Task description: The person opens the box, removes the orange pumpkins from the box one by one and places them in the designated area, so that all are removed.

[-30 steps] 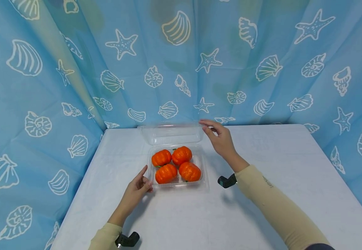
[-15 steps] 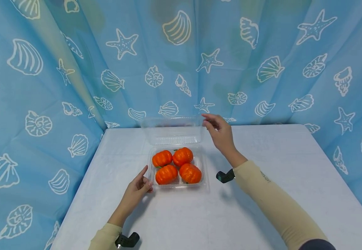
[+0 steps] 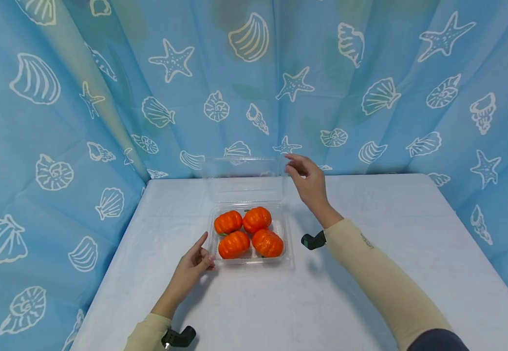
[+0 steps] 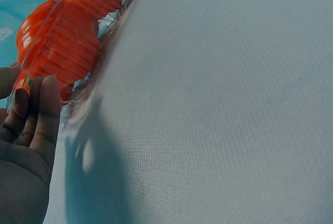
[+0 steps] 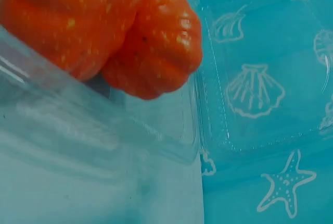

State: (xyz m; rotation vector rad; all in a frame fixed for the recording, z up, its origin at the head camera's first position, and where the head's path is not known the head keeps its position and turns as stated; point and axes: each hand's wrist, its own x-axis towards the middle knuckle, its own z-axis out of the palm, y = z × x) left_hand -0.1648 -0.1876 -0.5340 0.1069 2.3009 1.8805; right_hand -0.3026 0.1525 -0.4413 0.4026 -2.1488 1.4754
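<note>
A clear plastic clamshell box stands on the table with several small orange pumpkins in its base. Its hinged lid stands up at the back, roughly upright. My left hand is at the box's front left corner; in the left wrist view its thumb and fingers lie on either side of the rim. My right hand pinches the lid's upper right edge with thumb and fingertips. The right wrist view shows pumpkins and the see-through lid, with the right hand out of sight.
A white cloth covers the table. Behind and at the sides hangs a blue curtain with shell and starfish prints, close to the table's back edge. Each wrist carries a small black camera.
The lid has swung up from leaning backward to nearly upright, with my right hand rising along with it. My left hand and the box's base have stayed in place.
</note>
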